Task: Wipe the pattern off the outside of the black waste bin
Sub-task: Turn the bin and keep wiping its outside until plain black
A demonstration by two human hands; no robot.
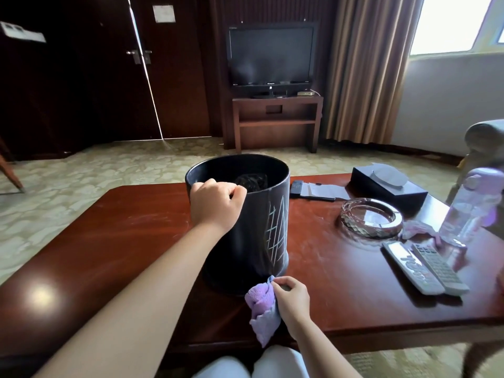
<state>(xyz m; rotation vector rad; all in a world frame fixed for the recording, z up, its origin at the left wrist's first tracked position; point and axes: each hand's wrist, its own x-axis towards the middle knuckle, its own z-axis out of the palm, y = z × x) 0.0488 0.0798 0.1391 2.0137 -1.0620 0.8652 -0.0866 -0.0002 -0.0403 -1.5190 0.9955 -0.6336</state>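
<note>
In the head view, the round black waste bin (245, 219) stood upright near the middle of the glossy reddish-brown wooden table (109, 241), towards its near edge, with a pattern of white crossing lines (278, 236) on its right outer side. The left hand (215, 205) curled over and gripped the bin's near rim. The right hand (291, 298) pinched a crumpled lilac cloth (261, 306) just beside the bin's base, close to the table's near edge.
</note>
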